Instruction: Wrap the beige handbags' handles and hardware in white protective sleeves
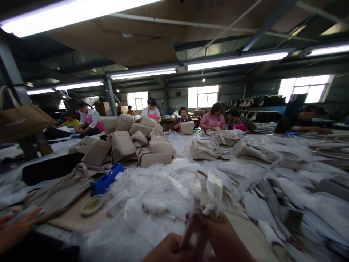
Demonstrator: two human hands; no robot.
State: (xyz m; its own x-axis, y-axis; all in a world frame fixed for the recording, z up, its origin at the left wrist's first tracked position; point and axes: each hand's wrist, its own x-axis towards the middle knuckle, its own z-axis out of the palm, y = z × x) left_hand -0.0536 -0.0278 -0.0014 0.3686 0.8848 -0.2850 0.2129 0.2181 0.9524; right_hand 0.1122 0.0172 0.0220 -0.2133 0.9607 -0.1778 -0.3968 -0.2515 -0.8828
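Note:
At the bottom centre, my left hand (166, 249) and my right hand (225, 233) are close together, both closed on a strap (194, 234) wrapped in clear plastic. The strap is blurred, and its two plastic-covered ends (215, 185) stick up above my fingers. Beneath and beyond it spreads a heap of crumpled white plastic film (152, 196). A beige bag piece (245, 229) lies just right of my right hand.
Beige bags (124, 145) are piled at the back left. A blue tape dispenser (107, 179) and a tape roll (92, 204) lie left of the film. Another person's hand (20, 227) reaches in at lower left. Several co-workers (214, 118) sit or stand across the table. Wrapped straps (283, 153) cover the right side.

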